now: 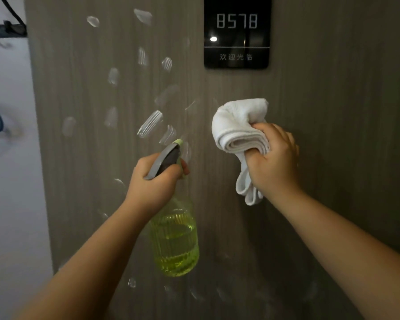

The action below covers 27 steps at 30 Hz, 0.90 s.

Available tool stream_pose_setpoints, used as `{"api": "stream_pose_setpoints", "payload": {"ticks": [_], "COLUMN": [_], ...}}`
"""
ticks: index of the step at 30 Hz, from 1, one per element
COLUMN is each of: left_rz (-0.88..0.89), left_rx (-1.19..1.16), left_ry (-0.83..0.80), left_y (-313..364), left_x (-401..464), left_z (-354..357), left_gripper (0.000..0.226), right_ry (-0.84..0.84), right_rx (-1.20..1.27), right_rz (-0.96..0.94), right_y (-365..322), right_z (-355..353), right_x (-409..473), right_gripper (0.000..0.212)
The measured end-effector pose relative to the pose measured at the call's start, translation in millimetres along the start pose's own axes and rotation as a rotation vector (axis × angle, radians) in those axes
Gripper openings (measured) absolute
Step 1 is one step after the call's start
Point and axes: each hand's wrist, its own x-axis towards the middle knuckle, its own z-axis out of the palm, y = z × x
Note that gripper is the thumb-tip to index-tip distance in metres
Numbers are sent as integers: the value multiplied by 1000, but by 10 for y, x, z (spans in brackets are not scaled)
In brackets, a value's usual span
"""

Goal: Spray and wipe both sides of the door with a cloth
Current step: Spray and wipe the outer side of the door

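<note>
One spray bottle [173,239] upright, nozzle toward door [310,158]

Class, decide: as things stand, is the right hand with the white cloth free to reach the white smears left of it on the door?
Probably yes. The right hand grips the bunched white cloth beside the white smears on the grey wood-grain door; only bare door lies between.

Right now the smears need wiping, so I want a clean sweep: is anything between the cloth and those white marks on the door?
Nothing visible. The cloth in the right hand has bare door between it and the smears; the spray bottle sits lower.
</note>
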Motion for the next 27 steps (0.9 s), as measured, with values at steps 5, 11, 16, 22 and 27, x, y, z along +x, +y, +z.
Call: {"api": "stream_pose_setpoints", "payload": {"ticks": [5,11,16,22,27], "left_rz": [-15,-55,-21,-244,-284], "left_rx": [28,11,-21,-35,-39], "left_ry": [14,13,16,-28,-34], "left_y": [34,54,123,-350,-712], "left_x": [61,47,27,593,679], "left_z": [-42,-133,-238,-516,-787], "left_gripper": [21,14,14,40,38], "right_ry": [46,85,33,-120,-207], "right_rx": [-10,-61,-159,-364,-346], "right_rz": [5,-12,-92,-208,-311], "right_y": [-91,-196,-336,-409,-507], "right_z": [1,-6,197,584,816], "right_x": [156,496,905,741,243], "right_gripper": [25,29,32,45,45]}}
